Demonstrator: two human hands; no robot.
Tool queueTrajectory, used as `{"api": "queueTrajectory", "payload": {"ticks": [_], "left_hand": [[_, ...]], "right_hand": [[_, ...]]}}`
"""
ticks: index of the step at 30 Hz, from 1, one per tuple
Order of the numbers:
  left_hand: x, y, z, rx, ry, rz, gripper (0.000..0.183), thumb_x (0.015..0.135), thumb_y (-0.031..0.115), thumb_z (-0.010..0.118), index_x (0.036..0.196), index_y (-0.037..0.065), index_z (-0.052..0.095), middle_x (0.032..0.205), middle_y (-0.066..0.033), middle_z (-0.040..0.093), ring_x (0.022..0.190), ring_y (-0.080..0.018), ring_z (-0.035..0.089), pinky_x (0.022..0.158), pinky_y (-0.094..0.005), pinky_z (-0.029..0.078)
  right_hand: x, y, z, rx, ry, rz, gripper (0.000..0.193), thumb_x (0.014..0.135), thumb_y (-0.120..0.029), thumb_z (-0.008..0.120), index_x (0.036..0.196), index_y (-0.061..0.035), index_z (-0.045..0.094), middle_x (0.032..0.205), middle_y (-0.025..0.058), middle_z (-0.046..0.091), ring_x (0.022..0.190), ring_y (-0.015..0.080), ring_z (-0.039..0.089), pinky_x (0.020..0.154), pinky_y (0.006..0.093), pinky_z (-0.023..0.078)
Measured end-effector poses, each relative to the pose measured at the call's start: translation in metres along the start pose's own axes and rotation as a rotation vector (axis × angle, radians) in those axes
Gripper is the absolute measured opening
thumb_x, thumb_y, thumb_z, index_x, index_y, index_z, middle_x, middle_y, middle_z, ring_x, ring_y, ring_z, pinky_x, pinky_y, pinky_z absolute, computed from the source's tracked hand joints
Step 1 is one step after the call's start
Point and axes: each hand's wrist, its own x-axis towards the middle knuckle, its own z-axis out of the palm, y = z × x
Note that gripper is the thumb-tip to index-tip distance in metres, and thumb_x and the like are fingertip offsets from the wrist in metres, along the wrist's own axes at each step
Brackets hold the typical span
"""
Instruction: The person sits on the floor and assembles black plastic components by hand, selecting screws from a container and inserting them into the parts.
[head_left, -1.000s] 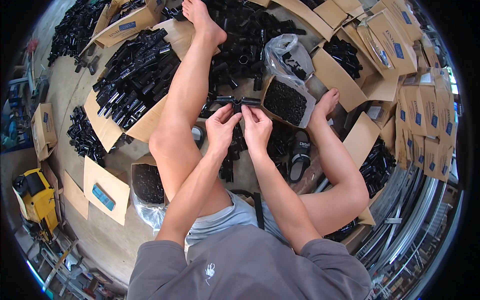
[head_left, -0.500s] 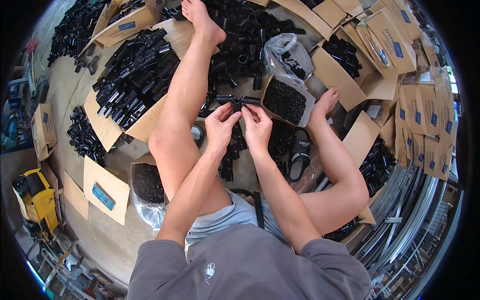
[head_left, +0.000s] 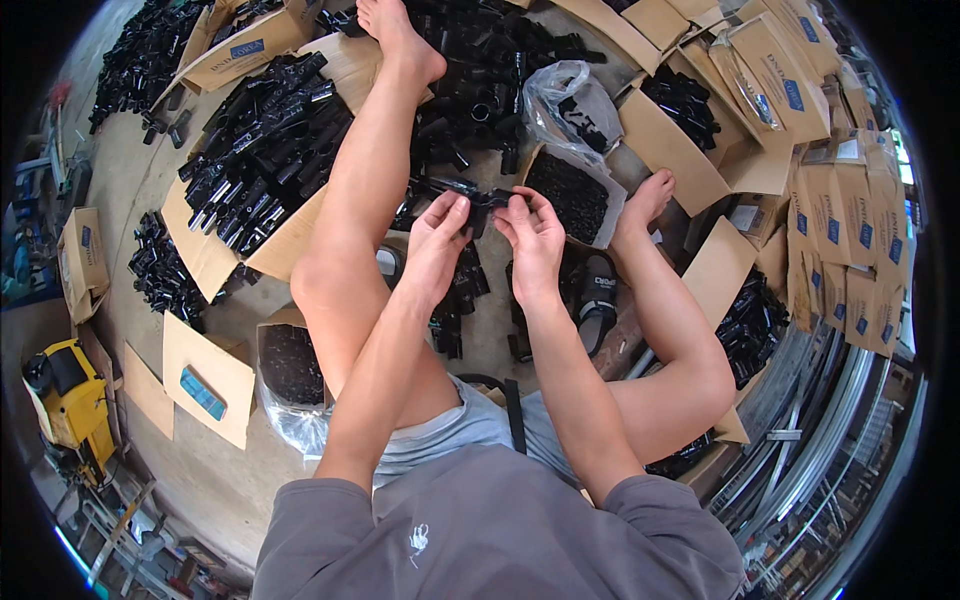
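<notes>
Between my raised knees, a black branched plastic pipe fitting [head_left: 478, 207] is held up in front of me. My left hand [head_left: 438, 245] pinches it from the left side, thumb on top. On its right arm, my right hand [head_left: 531, 240] closes its thumb and fingers; part of the fitting is hidden behind them. Just beyond my right hand stands a box of small black pieces [head_left: 567, 197]. A clear plastic bag [head_left: 560, 90] with black parts lies behind that box. Loose black fittings [head_left: 470, 120] are heaped on the floor ahead.
At the left, an opened carton [head_left: 215, 262] overflows with black fittings. A second container of small black pieces [head_left: 292, 366] sits by my left thigh, and a phone [head_left: 203, 393] lies on a cardboard flap. Stacked cartons [head_left: 850, 235] and metal rails [head_left: 800, 430] line the right. A black slipper [head_left: 597, 300] is nearby.
The fitting has turned in my hands, its arms no longer spread level. My right hand has rolled over with its fingers curled further round. The view has shifted slightly.
</notes>
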Motion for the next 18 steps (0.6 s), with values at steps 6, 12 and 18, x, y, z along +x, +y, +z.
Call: {"api": "queueTrajectory", "payload": {"ticks": [6,12,18], "left_hand": [[0.004,0.004,0.005,0.219,0.013,0.289,0.037,0.1,0.018,0.074,0.132,0.003,0.065,0.117,-0.0034,0.07,0.115,-0.0117,0.062,0.1,-0.0293,0.049],[0.0,0.01,0.002,0.853,0.06,0.524,0.031,0.097,0.009,0.073,0.127,0.003,0.07,0.109,-0.0026,0.072,0.1,-0.0093,0.065,0.091,-0.0277,0.053],[-0.007,0.008,0.005,0.707,-0.095,0.275,0.033,0.103,0.019,0.068,0.131,0.003,0.069,0.107,-0.0017,0.073,0.098,-0.007,0.064,0.089,-0.0258,0.052]], "right_hand": [[-0.009,0.035,-0.015,-0.114,0.071,-0.007,0.036,0.107,-0.031,0.062,0.127,-0.0009,0.062,0.107,0.0122,0.073,0.096,0.0212,0.073,0.086,0.0341,0.059],[-0.036,0.114,-0.067,-1.554,-0.195,0.145,0.033,0.097,-0.025,0.069,0.117,0.0005,0.065,0.114,0.0254,0.07,0.104,0.0455,0.07,0.091,0.0542,0.056],[-0.034,0.124,-0.07,-1.44,-0.01,0.23,0.024,0.096,-0.019,0.068,0.112,-0.0008,0.064,0.107,0.0259,0.072,0.1,0.0444,0.071,0.087,0.0514,0.057]]}}
